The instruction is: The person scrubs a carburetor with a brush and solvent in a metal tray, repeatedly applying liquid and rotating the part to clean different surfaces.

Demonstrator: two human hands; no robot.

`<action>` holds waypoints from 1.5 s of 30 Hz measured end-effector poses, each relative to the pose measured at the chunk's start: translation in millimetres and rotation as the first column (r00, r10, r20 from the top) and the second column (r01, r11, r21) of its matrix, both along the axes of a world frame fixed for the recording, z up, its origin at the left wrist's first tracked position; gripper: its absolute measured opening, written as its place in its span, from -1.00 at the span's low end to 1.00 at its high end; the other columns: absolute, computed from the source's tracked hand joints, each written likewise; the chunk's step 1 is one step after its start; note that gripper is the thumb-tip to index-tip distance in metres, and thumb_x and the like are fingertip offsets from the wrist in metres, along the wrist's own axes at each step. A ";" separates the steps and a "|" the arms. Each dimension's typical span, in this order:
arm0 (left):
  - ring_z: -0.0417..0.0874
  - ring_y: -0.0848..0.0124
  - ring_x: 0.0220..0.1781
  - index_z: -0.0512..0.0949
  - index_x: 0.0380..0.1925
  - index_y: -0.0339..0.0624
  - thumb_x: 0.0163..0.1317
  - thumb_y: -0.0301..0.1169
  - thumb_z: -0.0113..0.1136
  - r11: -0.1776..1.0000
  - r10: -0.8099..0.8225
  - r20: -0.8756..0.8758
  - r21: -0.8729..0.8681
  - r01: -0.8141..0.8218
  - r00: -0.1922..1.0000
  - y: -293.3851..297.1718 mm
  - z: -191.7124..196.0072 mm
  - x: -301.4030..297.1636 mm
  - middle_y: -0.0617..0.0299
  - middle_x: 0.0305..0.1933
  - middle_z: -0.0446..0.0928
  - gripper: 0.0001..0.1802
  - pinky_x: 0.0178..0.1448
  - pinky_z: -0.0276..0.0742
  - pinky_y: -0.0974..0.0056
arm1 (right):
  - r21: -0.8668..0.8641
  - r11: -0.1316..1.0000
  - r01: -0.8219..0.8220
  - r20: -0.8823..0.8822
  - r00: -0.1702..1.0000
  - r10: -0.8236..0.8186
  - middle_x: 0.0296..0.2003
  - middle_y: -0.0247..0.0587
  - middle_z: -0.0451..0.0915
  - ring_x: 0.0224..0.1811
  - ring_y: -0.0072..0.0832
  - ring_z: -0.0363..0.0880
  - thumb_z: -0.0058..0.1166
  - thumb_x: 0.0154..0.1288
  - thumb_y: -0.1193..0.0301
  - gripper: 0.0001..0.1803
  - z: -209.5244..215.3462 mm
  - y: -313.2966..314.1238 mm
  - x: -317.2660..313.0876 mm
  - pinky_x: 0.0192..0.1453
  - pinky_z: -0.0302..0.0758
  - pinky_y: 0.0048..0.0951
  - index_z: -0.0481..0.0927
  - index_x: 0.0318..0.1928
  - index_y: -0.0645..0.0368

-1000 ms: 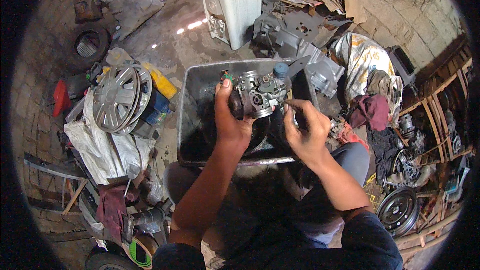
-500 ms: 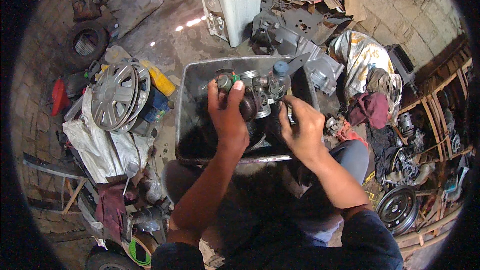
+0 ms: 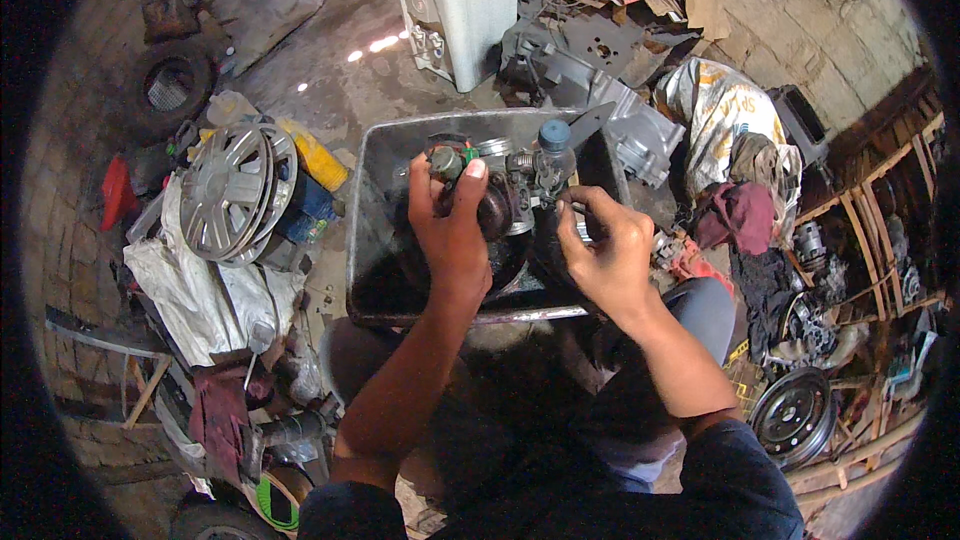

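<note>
We have the metal part raised over the dark tub, on the far-edge side of its middle; our left hand is half closed about the part's left end, thumb and fingers gripping it by a greenish knob; our right hand is loosely curled at the part's right side, thumb and forefinger brought nearly together; whether they pinch something small, we cannot tell.

The step in hand looks to us like close fingertip work on that right side, the left hand steadying; the next move calls, we judge, for a firm left hold and a light right touch, with the bottle so near.

That bottle, blue-capped, is upright toward the tub's far right corner; past the far edge a white container stands on the floor; beyond the right edge lie a grey casting, a sack and a maroon cloth; off the left edge are hubcaps and a yellow jug; a pale block wall closes the far right.
</note>
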State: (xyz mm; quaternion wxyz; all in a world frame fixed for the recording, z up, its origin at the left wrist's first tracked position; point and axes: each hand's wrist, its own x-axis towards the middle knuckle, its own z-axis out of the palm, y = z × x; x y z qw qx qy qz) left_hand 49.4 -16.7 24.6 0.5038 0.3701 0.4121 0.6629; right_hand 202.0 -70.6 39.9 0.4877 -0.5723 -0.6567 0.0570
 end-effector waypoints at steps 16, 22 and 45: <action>0.54 0.56 -0.10 0.50 0.01 -0.20 0.29 -0.45 0.42 0.977 0.009 -0.050 0.214 0.002 0.999 -2.4 13.3 -3.7 0.34 -0.14 0.57 -0.65 0.03 0.51 0.37 | -0.034 0.998 -0.057 0.186 0.981 0.063 -0.36 0.18 0.71 -0.33 -0.03 0.77 0.28 0.24 0.55 -0.82 -3.8 1.5 -0.8 -0.23 0.63 -0.21 0.70 -0.14 0.36; 0.55 0.55 -0.10 0.50 0.01 -0.21 0.30 -0.45 0.41 0.990 0.020 -0.079 0.140 -0.009 0.997 -3.1 12.4 0.8 0.32 -0.13 0.59 -0.65 0.04 0.52 0.36 | -0.061 0.998 0.008 0.158 0.987 0.002 -0.54 0.08 0.63 -0.57 -0.23 0.64 0.29 0.23 0.55 -0.84 1.0 0.1 8.8 -0.41 0.51 -0.28 0.71 -0.17 0.32; 0.56 0.54 -0.07 0.52 -0.01 -0.21 0.30 -0.40 0.44 0.996 0.065 -0.136 0.062 -0.057 0.988 -5.8 8.6 4.3 0.29 -0.09 0.60 -0.65 0.04 0.52 0.36 | -0.058 0.998 -0.006 0.249 0.968 0.020 -0.45 0.08 0.68 -0.38 0.01 0.73 0.33 0.21 0.45 -0.81 -10.3 0.1 3.7 -0.28 0.61 -0.09 0.70 -0.17 0.23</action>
